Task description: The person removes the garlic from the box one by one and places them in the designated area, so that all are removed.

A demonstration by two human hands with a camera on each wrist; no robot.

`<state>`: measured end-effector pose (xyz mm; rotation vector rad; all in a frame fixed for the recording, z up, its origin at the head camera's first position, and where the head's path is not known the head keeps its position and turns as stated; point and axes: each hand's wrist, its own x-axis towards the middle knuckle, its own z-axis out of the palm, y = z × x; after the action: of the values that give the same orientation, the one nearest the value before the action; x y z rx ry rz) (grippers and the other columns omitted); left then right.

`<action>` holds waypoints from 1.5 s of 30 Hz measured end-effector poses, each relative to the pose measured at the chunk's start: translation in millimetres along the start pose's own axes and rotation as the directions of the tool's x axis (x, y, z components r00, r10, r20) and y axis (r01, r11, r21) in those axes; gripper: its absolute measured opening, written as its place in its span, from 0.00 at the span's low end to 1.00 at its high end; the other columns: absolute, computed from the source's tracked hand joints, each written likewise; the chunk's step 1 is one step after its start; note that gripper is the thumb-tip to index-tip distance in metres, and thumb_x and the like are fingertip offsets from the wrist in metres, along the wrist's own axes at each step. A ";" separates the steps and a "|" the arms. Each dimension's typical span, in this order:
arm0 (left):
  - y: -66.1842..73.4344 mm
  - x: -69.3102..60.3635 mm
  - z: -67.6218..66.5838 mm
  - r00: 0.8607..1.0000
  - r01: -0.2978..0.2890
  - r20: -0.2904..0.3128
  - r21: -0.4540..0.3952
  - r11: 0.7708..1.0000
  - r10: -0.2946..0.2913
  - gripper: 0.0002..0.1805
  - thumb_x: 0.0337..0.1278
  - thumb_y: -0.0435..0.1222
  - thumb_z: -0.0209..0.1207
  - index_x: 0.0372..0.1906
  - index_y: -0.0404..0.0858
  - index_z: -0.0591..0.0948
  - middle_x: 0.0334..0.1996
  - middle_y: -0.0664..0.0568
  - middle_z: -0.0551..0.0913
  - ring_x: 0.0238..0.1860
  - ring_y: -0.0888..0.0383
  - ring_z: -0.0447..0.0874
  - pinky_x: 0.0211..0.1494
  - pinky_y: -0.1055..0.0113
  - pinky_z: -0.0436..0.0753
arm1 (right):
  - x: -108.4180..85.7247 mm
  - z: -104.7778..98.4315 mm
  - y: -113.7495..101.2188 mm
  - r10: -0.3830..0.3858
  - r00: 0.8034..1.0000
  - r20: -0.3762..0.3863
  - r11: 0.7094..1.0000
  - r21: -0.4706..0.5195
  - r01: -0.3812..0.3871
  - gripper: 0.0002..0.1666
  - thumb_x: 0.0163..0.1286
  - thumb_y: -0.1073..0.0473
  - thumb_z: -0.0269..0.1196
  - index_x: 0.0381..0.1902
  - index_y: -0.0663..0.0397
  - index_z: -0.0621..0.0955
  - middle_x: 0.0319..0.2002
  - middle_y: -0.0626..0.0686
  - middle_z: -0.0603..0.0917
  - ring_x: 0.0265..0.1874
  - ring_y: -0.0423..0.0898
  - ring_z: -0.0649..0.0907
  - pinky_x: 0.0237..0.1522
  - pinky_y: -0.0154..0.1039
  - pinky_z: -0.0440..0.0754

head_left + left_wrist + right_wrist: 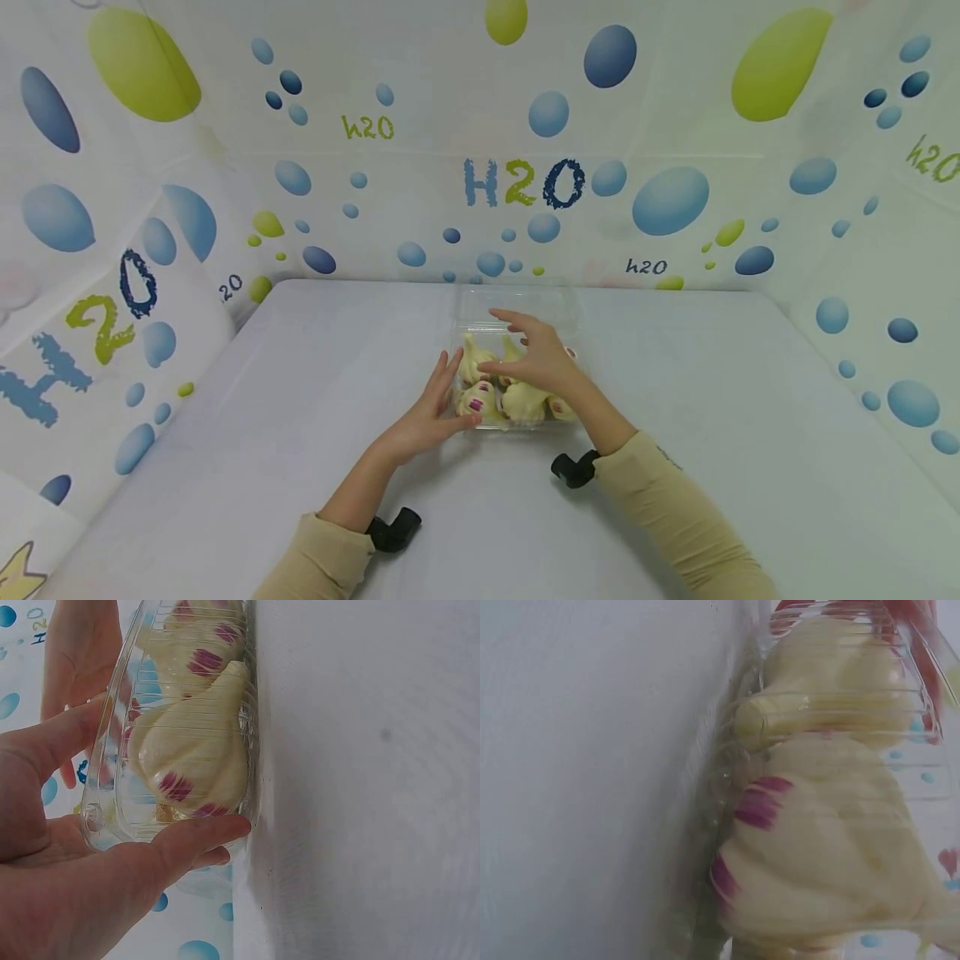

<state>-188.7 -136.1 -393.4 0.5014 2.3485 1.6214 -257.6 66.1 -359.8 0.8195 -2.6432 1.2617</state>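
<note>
A clear plastic box [517, 427] with ribbed walls holds several garlic bulbs [523, 404], cream-white with purple patches. Its lid [517, 304] is folded back behind it. My left hand [427, 417] is at the box's front left corner, its fairly straight fingers [187, 844] along the left wall and its thumb at the front rim. Above the bulbs is my right hand [543, 362], thumb and fingers spread apart with nothing seen between them. In the right wrist view, two garlic bulbs [817, 840] show through the plastic wall.
The box stands on a white table [337, 358] near its far edge. A patterned cloth [420, 192] with blue and green drops hangs behind and at both sides. Black curved pieces [395, 531] are at both wrists.
</note>
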 end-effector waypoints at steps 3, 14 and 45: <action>1.2 -0.5 0.2 1.000 0.003 -0.003 0.003 1.000 -0.003 0.50 0.55 0.38 0.61 0.72 0.55 0.38 0.70 0.48 0.23 0.69 0.41 0.34 0.67 0.47 0.46 | 1.4 3.6 -0.7 -0.013 1.000 0.007 1.000 0.017 0.013 0.46 0.48 0.48 0.73 0.64 0.48 0.68 0.62 0.52 0.70 0.55 0.58 0.73 0.53 0.54 0.72; 1.3 -0.5 0.1 1.000 -0.009 -0.009 0.007 1.000 0.009 0.50 0.55 0.37 0.61 0.72 0.55 0.39 0.70 0.48 0.24 0.69 0.40 0.36 0.67 0.46 0.46 | 5.7 11.9 -1.5 0.005 0.999 0.037 0.999 0.042 -0.006 0.43 0.48 0.49 0.72 0.63 0.49 0.70 0.61 0.52 0.71 0.54 0.59 0.74 0.50 0.55 0.74; -0.7 1.3 0.8 1.000 0.001 -0.016 0.011 1.000 -0.001 0.50 0.55 0.38 0.61 0.72 0.54 0.39 0.70 0.49 0.24 0.70 0.42 0.35 0.67 0.46 0.47 | 23.6 34.7 -11.1 0.078 0.990 0.115 0.972 -0.231 -0.050 0.42 0.51 0.52 0.71 0.64 0.51 0.68 0.59 0.57 0.72 0.59 0.54 0.70 0.59 0.49 0.68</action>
<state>-189.7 -135.1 -394.3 0.4917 2.3703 1.6188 -267.3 24.5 -367.5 0.8049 -2.8636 0.9219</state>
